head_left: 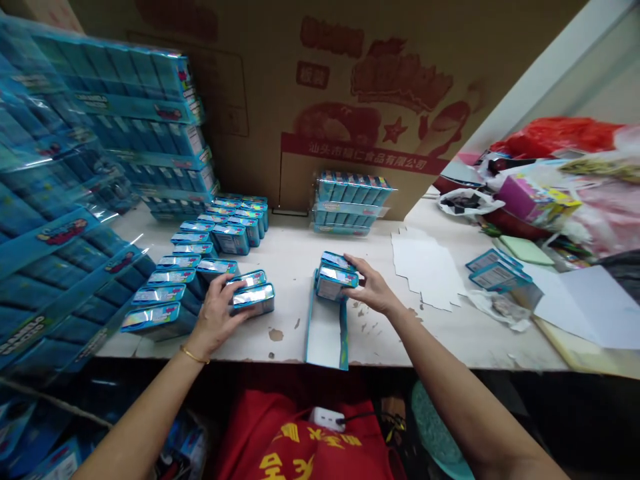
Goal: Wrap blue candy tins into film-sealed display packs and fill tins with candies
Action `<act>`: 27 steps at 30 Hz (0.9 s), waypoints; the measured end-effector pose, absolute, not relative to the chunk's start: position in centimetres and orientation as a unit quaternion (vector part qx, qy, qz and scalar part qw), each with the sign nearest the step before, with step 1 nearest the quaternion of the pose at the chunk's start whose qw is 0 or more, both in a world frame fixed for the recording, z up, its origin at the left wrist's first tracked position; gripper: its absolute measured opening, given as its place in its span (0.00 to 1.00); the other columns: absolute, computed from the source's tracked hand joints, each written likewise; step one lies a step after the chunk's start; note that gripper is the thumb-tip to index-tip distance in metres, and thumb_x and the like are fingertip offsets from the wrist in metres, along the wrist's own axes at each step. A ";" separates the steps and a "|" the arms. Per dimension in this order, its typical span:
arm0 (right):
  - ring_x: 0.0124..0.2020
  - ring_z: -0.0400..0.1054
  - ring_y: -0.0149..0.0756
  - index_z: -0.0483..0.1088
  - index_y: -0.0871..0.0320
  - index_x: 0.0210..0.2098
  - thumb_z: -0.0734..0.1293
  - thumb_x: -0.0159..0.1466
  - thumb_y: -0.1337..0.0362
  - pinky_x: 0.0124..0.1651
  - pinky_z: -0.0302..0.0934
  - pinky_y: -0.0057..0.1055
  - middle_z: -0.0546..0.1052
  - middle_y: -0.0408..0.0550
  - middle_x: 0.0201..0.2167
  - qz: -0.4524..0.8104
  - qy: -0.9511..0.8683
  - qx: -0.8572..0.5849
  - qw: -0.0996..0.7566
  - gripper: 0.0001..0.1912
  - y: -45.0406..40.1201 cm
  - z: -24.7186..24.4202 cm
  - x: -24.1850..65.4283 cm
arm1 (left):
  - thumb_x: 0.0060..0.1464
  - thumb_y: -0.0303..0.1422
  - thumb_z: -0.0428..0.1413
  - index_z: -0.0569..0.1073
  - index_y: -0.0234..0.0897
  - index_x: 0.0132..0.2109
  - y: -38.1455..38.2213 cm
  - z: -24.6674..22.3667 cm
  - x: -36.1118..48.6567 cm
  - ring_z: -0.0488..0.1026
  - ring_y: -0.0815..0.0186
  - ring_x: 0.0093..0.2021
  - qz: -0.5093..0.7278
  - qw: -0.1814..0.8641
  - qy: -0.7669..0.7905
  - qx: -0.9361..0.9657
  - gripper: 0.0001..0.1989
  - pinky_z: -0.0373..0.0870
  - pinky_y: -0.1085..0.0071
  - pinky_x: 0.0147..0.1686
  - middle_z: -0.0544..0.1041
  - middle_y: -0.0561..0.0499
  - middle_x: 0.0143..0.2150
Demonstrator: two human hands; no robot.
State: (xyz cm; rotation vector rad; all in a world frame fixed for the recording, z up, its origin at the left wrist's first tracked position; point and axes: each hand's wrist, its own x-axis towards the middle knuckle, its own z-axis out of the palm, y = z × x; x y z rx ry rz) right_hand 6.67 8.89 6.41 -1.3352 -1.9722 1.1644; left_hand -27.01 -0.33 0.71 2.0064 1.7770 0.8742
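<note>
My left hand (217,317) is wrapped round two small blue packs (255,299) on the table, beside rows of similar upright packs (167,294). Near the middle, my right hand (371,287) grips two more blue packs (337,282) between thumb and fingers. Those packs stand at the far end of a long, open blue tray (327,332) with a white inside. The near part of the tray holds nothing.
Wrapped stacks of blue packs (150,133) rise at the left. A large cardboard box (260,87) stands behind, with a wrapped bundle (350,200) before it. White paper (425,267), loose packs (500,270) and plastic bags (555,137) lie at the right.
</note>
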 end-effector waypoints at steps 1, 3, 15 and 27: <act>0.54 0.55 0.44 0.55 0.53 0.57 0.69 0.48 0.64 0.45 0.64 0.36 0.57 0.51 0.54 0.426 -0.720 -0.490 0.247 0.37 9.0 6.4 6.3 | 0.46 0.41 0.57 0.64 0.41 0.50 -0.3 0.7 -27.1 0.57 0.56 0.56 0.304 0.166 0.622 0.702 0.23 0.59 0.55 0.54 0.56 0.46 0.53; 0.54 0.55 0.44 0.56 0.53 0.56 0.69 0.48 0.63 0.45 0.64 0.37 0.58 0.51 0.54 0.426 -0.713 -0.493 0.260 0.37 9.3 6.0 5.7 | 0.45 0.42 0.57 0.64 0.41 0.50 -0.3 0.7 -27.1 0.58 0.56 0.55 0.306 0.173 0.624 0.698 0.24 0.61 0.57 0.53 0.55 0.46 0.53; 0.53 0.57 0.39 0.58 0.53 0.53 0.67 0.52 0.60 0.47 0.62 0.35 0.59 0.51 0.51 0.370 -0.738 -0.472 0.310 0.29 10.2 2.8 3.2 | 0.45 0.43 0.56 0.57 0.42 0.55 -0.7 -0.3 -27.0 0.60 0.56 0.55 0.321 0.203 0.630 0.678 0.30 0.59 0.56 0.53 0.59 0.45 0.53; 0.62 0.41 0.45 0.43 0.51 0.61 0.67 0.53 0.53 0.60 0.44 0.45 0.47 0.53 0.62 0.204 -0.837 -0.458 0.218 0.42 8.2 6.6 2.8 | 0.41 0.42 0.60 0.55 0.40 0.57 -1.4 1.3 -25.9 0.63 0.56 0.53 0.361 0.249 0.653 0.618 0.37 0.65 0.56 0.50 0.61 0.44 0.54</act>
